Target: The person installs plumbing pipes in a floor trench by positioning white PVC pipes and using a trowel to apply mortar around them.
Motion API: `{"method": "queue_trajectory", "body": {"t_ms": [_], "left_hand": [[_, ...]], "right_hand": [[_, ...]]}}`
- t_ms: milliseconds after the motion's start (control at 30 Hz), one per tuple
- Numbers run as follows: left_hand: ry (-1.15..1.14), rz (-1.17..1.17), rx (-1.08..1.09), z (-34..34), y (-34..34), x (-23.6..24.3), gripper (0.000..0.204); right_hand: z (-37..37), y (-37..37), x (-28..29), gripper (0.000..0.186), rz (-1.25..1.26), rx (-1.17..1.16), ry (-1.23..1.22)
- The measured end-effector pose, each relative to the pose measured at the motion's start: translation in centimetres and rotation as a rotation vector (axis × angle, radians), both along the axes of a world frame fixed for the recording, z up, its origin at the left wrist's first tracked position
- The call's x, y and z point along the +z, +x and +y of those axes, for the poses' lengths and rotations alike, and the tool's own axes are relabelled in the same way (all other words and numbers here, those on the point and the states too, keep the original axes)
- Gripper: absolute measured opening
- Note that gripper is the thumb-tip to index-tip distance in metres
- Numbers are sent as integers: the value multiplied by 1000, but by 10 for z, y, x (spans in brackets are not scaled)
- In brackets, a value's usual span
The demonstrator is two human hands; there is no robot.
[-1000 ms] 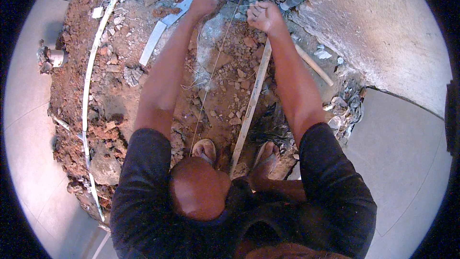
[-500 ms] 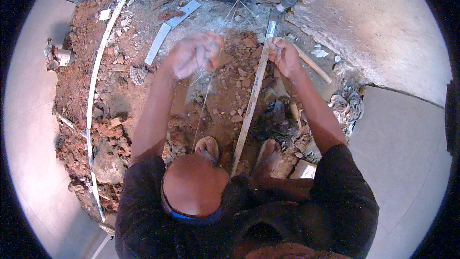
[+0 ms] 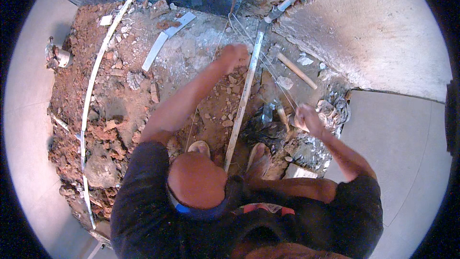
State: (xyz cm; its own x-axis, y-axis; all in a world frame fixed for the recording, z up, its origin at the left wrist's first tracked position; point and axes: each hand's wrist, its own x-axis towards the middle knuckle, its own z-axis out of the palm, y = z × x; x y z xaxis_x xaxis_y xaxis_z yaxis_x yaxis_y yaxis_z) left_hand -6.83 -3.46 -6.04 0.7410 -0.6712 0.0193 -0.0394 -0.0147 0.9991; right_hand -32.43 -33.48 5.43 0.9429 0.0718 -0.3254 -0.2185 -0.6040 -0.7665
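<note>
My right hand [image 3: 309, 120], out to the right above the rubble, is closed on a thin pale string [image 3: 279, 77]. The string stretches back to a thin rusty rod [image 3: 234, 3] near the dark slab. My left hand [image 3: 235, 57] reaches forward with its fingers curled, close beside the upper part of a long, narrow whitish strip [image 3: 245, 91]. Motion smears its fingers, and whatever they may hold is hidden. The strip slants down over the dirt toward my feet. Another length of string [image 3: 194, 120] runs from the rod down past my left forearm.
A hammer-like wooden handle [image 3: 297, 70] lies at the right, with another wooden-handled tool [image 3: 282, 116] below it. A grey pipe [image 3: 286, 5] comes out of the wall. On the left lie a long white pipe [image 3: 97, 62] and flat pale strips [image 3: 155, 50]. Crumpled plastic [image 3: 340, 105] sits by the floor tiles.
My right hand has left the whitish strip and moved right and nearer, drawing string out. My left hand has moved right toward the strip; the string bundle no longer shows in it.
</note>
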Motion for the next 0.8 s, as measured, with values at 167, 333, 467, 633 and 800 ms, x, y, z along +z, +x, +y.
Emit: {"method": "queue_trajectory", "body": {"t_ms": [167,333,467,633,800], "left_hand": [[-526,992,476,-38,32,14,18],[-121,244,542,-10,66,-69,19],[459,-370,447,23,89,-73,16],[982,-591,314,21,92,0,16],[825,-567,563,42,116,-10,20]], "right_hand": [[-16,-117,17,28,418,-831,433],[-37,-166,-10,23,512,-970,649],[-99,-227,-46,22,747,-952,863],[-52,-188,13,31,919,-289,-117],[-52,-69,4,17,210,188,-389]]}}
